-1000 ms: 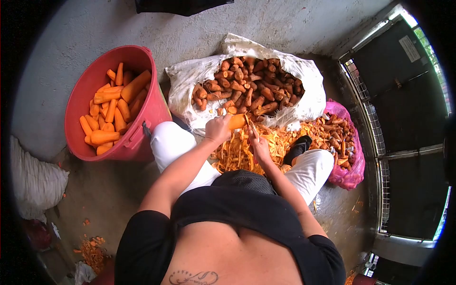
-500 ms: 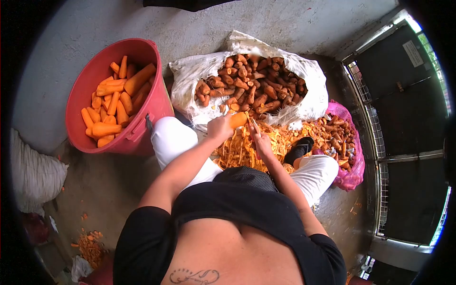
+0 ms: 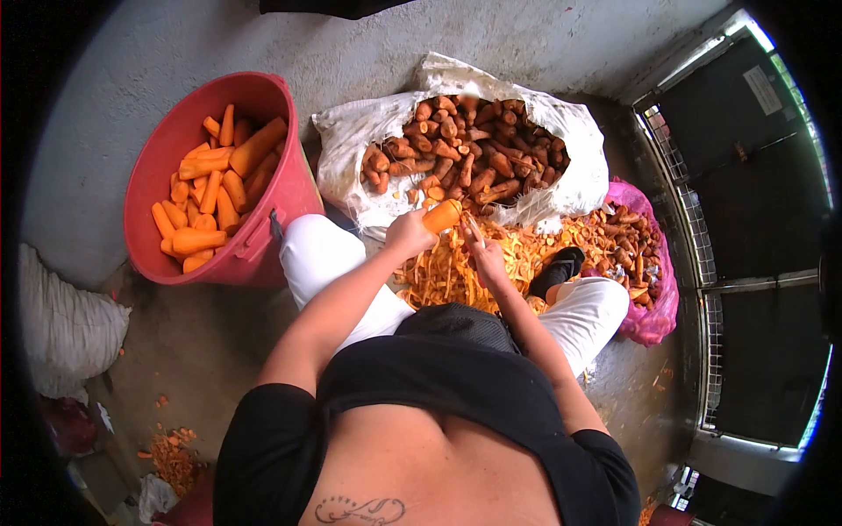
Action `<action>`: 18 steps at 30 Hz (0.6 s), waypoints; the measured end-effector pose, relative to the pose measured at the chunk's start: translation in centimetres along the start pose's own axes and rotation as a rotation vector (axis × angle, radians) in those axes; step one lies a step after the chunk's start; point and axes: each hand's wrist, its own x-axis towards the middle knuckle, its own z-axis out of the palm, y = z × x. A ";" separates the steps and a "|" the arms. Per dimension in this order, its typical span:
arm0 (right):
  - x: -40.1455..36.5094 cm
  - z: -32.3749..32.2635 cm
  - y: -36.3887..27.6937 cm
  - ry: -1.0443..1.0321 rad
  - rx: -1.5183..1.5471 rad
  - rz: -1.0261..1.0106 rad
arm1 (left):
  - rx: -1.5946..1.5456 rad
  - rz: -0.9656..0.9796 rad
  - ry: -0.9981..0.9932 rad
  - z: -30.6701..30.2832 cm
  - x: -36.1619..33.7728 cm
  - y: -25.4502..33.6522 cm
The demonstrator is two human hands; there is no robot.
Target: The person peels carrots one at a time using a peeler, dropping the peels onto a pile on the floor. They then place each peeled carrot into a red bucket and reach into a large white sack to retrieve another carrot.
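Note:
My left hand [image 3: 410, 235] is wrapped round the near end of a peeled orange carrot [image 3: 442, 216] that points up and right. Close to the carrot's far end, my right hand [image 3: 488, 260] grips a slim tool [image 3: 471, 230], probably a peeler, too small to make out well. Below both hands, orange peelings [image 3: 447, 273] lie heaped on the floor between my legs. Just beyond, a torn white sack [image 3: 574, 167] lies open with many unpeeled carrots [image 3: 482, 158] inside.
A red bucket [image 3: 303, 188] of peeled carrots stands left of my knee. At right is a pink mesh bag [image 3: 653, 323] of carrot pieces, near a dark gate [image 3: 759, 351]. A whitish sack [image 3: 74, 324] and orange scraps [image 3: 173, 458] lie at lower left.
The carrot in my left hand is tilted slightly more upward. My right hand stays near its far end, moved very slightly to the right. The camera view has shifted a little.

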 end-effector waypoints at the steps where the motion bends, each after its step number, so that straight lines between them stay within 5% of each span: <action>1: 0.5 -0.1 0.5 -0.012 0.021 0.009 | -0.030 0.003 -0.033 -0.2 0.2 -0.1; 11: 0.0 -2.5 2.3 -0.106 -0.278 -0.032 | -0.426 0.048 -0.459 1.4 2.4 -4.5; 18: -1.1 -2.3 2.4 -0.077 -0.107 -0.140 | -0.703 -0.190 -0.730 -1.7 0.3 -1.0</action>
